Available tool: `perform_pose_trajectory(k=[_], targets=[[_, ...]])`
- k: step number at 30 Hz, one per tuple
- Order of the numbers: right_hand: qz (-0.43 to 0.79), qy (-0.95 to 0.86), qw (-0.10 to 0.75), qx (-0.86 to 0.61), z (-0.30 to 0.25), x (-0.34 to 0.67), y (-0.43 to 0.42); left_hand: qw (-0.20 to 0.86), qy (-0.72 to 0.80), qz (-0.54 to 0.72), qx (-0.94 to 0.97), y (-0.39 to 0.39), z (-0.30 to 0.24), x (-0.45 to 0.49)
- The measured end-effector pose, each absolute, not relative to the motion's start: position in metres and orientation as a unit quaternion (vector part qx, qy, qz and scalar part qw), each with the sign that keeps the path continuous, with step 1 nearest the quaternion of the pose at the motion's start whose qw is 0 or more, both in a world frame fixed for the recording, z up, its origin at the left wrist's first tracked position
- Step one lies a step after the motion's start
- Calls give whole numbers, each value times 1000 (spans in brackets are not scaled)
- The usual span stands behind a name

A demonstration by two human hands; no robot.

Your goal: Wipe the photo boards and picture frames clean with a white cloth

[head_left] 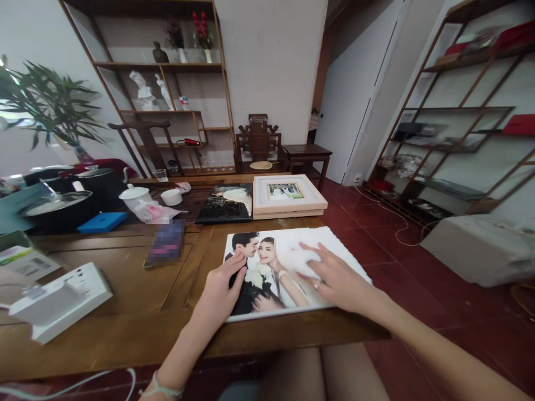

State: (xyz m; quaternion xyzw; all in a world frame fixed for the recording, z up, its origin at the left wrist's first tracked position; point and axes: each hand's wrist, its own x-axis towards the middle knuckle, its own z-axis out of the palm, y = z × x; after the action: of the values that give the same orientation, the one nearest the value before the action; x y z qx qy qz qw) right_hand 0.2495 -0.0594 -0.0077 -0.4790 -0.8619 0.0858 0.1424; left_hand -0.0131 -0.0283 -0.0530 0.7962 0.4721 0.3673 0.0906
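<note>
A large wedding photo panel (259, 281) of a couple lies flat before me at the table's front edge. White, ragged-edged material shows along its right and far sides; I cannot tell whether it is foam or wrapping. My left hand (223, 287) rests on the panel's left part, fingers stretched out and touching the surface. Toward the right side, my right hand (334, 275) presses a crumpled white tissue or cloth (301, 260) onto the panel, its fingers spread over it. A ring shows on this hand.
Behind the panel lie a dark photo panel (228, 203) and a light wooden picture frame (290, 197). On the wooden table (146, 317) at left are a white power strip (73, 301), a blue box (102, 221), a white teapot (136, 196) and a black pan (58, 207).
</note>
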Motion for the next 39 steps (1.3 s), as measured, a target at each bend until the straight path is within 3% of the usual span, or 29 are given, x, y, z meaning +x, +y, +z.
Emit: perform_pose_trajectory(k=[8,18,30,39], targets=[[71,-870,173,-456,0,214,3,80,462,349,811,-23,-55,-8],[66,-904,173,-386,2,145,19,73,457,348,815,-27,-43,-9],[30,-846,185,-500,-16,257,0,91,469,345,808,-19,-50,-15],[84,-893,133,-423,-11,246,-87,76,469,347,809,-23,-53,-13]])
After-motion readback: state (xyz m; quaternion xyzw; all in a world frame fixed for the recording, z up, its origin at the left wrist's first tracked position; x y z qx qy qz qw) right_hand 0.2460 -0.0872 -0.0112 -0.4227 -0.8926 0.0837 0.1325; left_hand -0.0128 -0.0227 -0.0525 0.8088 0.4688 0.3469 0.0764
